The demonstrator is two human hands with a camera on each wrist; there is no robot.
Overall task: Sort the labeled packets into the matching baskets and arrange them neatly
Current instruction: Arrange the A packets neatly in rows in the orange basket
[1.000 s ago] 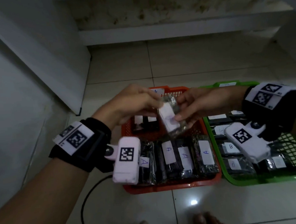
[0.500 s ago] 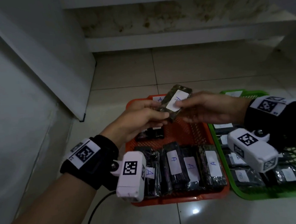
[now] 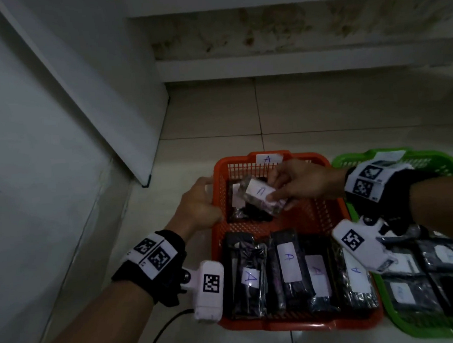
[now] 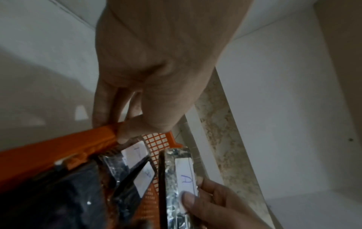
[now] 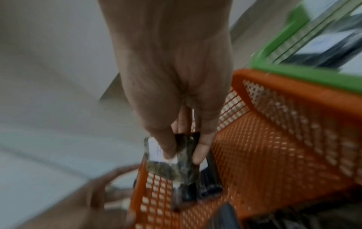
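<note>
right hand grip pinches "a" packet over orange basket; left hand grips its rim. risk: lands skewed on packet beneath.

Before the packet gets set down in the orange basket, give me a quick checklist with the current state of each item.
1. Label on held packet reads A: ok.
2. Tag on orange basket reads A, so it matches: ok.
3. Right hand grip on the packet, thumb and fingers pinching it: ok.
4. Left hand steadying the basket's left rim: ok.
5. Bare basket floor to the right of the far-row packets: ok.
6. Near row of A packets lined up side by side: ok.
</note>
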